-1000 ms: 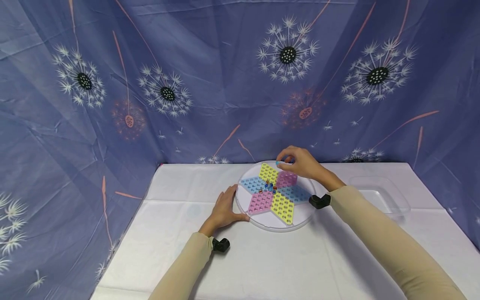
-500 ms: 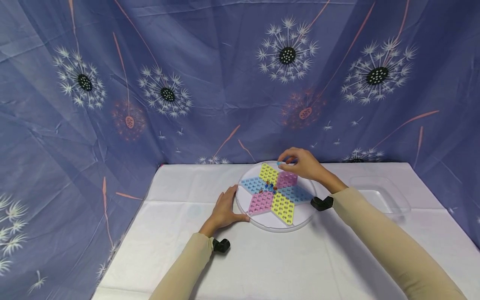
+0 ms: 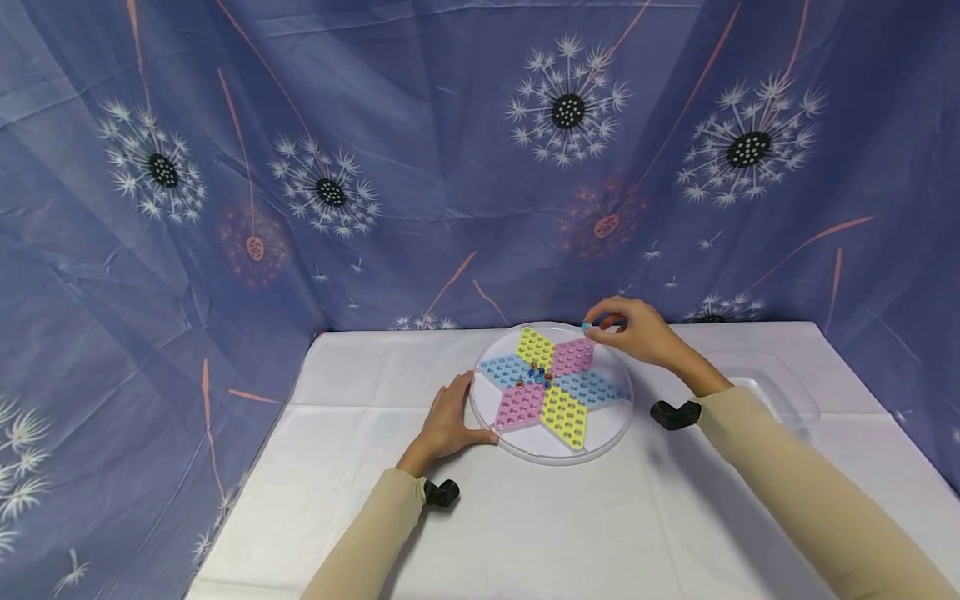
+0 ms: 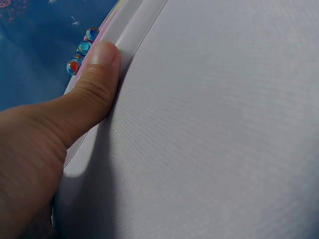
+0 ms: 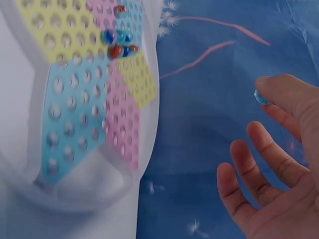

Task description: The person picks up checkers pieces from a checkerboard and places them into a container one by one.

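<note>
A round white Chinese checkers board (image 3: 525,438) with a pink, yellow and blue star of holes lies on the table. Several coloured marbles (image 3: 538,375) sit around its middle. My left hand (image 3: 446,423) rests against the board's left side, fingers straight; in the left wrist view its thumb (image 4: 97,79) lies along the rim. Between right thumb and index finger I pinch a light blue glass marble (image 5: 260,97). That right hand (image 3: 633,333) is above the board's far right edge, its other fingers spread loosely in the right wrist view.
A clear plastic tray (image 3: 798,392) stands on the white-covered table (image 3: 570,533) to the right, partly behind my right sleeve (image 3: 795,475). A blue curtain with dandelion prints (image 3: 450,167) hangs along the table's back edge.
My right hand has moved to the right with the marble, from over the far edge of the board toward its right side. The left hand stays at the rim.
</note>
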A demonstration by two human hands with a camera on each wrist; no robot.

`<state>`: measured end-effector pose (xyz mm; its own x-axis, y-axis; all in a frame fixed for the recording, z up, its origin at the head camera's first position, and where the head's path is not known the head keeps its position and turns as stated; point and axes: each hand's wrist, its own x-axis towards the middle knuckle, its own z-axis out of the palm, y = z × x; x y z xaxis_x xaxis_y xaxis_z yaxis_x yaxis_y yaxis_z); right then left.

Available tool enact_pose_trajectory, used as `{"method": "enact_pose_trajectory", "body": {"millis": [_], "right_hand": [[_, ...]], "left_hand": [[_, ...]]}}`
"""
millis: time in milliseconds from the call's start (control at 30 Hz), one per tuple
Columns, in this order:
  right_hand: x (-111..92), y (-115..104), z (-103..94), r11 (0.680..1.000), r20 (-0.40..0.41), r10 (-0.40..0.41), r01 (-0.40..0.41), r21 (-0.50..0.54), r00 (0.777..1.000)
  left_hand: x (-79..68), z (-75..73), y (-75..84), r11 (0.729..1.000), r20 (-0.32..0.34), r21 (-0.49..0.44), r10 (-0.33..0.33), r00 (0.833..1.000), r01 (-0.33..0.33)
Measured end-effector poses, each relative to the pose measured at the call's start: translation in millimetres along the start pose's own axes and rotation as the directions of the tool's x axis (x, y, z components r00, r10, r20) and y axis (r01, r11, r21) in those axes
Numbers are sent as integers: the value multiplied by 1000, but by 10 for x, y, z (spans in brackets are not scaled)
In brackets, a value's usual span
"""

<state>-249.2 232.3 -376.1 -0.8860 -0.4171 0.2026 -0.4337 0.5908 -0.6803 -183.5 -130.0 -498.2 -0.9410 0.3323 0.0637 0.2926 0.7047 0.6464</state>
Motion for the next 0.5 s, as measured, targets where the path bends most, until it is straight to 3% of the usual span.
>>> {"method": "enact_pose_trajectory", "body": {"millis": [500], "right_hand": [[-465,321,-429,991,-79,126,-130,-38,989]], "left_hand": [[2,-1,5,1000,-6,-17,5,1000,-5]]}}
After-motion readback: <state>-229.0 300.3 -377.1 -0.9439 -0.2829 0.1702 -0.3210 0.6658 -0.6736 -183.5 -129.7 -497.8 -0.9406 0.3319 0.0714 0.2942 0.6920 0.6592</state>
